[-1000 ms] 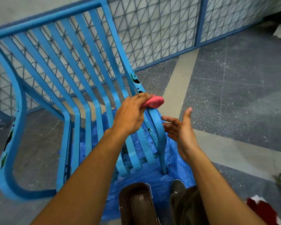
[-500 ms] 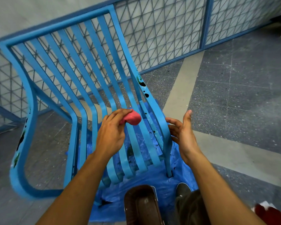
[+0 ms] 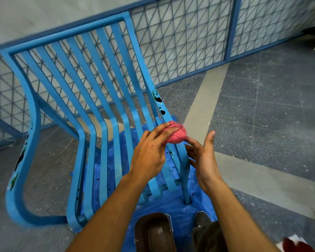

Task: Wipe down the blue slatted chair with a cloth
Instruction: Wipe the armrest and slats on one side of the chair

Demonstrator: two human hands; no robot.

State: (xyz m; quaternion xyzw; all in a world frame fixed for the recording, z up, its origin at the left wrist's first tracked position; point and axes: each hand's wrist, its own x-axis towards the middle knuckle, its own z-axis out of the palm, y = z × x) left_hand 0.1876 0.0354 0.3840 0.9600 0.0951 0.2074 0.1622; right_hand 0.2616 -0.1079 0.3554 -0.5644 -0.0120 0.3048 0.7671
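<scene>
The blue slatted chair (image 3: 91,99) fills the left and middle of the view, its seat slats running toward me. Dark paint spots mark its right side rail (image 3: 159,106) and its left rail. My left hand (image 3: 149,155) presses a bunched pink cloth (image 3: 177,134) onto the right rail, just below those spots. My right hand (image 3: 204,157) is beside that rail on its outer side, palm facing in, fingers apart, fingertips close to the cloth; it holds nothing.
A blue plastic sheet (image 3: 198,202) lies under the chair's front. A dark brown object (image 3: 155,231) and my shoes are at the bottom edge. A blue wire-mesh fence (image 3: 189,42) stands behind the chair. Grey tiled floor spreads to the right; something red and white (image 3: 296,244) lies at bottom right.
My left hand slid the pink cloth off the right rail toward the middle seat slats, then back up onto the right rail. My right hand stayed next to the rail.
</scene>
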